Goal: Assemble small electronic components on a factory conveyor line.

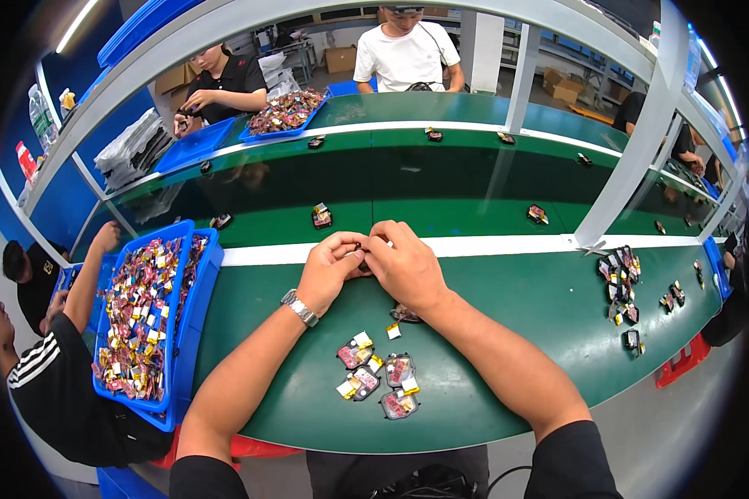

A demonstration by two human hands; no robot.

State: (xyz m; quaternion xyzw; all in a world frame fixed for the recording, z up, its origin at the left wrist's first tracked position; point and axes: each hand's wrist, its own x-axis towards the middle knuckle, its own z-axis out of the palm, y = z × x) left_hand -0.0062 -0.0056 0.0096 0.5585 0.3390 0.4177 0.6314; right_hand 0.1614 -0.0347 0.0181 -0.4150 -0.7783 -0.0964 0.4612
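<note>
My left hand (329, 273), with a metal-band watch (300, 308) on its wrist, and my right hand (409, 270) meet above the green table by its white rail. Fingers of both are closed around a small dark part (364, 264), mostly hidden by them. Another dark casing (404, 313) lies partly under my right hand. Nearer me sit several black casings (398, 370) with reddish circuit boards, white pads and yellow-taped pieces. One loose white-and-yellow piece (393, 331) rests just beyond them.
Left of my arm stands a blue tray (177, 320) heaped with similar small parts. A pile of casings (620, 283) lies at the right. Beyond the white rail (508, 246), a green belt (424, 212) carries spaced-out casings. Metal posts (620, 179) frame the bench; co-workers sit left and opposite.
</note>
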